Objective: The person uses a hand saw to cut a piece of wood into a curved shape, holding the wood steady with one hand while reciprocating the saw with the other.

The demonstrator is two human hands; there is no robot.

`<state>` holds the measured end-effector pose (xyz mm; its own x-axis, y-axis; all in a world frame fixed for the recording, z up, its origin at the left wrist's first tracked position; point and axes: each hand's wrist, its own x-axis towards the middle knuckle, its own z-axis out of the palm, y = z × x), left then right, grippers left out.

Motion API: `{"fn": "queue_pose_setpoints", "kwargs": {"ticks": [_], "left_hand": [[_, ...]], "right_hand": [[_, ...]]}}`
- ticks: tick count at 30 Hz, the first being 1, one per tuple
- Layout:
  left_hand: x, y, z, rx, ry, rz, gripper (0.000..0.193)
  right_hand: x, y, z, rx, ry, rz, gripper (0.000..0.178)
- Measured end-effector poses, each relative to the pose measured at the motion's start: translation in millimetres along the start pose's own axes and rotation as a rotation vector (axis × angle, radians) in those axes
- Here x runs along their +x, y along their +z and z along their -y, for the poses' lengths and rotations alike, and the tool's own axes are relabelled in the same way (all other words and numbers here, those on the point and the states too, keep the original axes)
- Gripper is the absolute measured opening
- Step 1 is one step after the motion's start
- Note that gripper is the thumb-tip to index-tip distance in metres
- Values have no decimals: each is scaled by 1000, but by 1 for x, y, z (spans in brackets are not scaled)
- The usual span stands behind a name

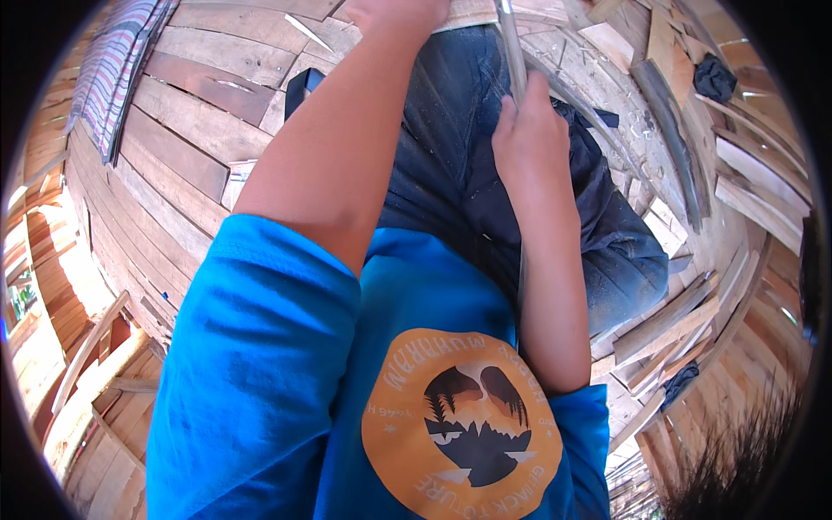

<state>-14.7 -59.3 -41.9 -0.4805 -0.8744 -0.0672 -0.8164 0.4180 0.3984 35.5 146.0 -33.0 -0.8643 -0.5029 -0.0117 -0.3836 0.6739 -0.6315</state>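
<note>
My right hand is closed round a slim grey-brown shaft. The shaft runs up from the fist past the top edge, so its far end is out of sight and its kind does not show. At the upper edge is my left hand, its fingers cut off by the picture's rim. Just right of it a piece of pale wooden board shows, lying across the far side of my dark trousers. Whether the left hand touches that board is hidden.
I sit on a plank floor. Wood offcuts and pale shavings lie to the right, near a long dark strip of wood. A striped cloth is at the far left, and a black crumpled item at the far right.
</note>
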Motion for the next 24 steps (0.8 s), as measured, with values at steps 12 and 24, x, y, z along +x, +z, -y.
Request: {"fn": "queue_pose_setpoints", "kwargs": {"ticks": [12,24], "left_hand": [[-2,-1,8,75,21,45,69],[4,-1,9,143,177,-9,63]], "right_hand": [[-24,-9,-8,64,31,50,19],[-35,-12,-11,-11,79,81,25]]}}
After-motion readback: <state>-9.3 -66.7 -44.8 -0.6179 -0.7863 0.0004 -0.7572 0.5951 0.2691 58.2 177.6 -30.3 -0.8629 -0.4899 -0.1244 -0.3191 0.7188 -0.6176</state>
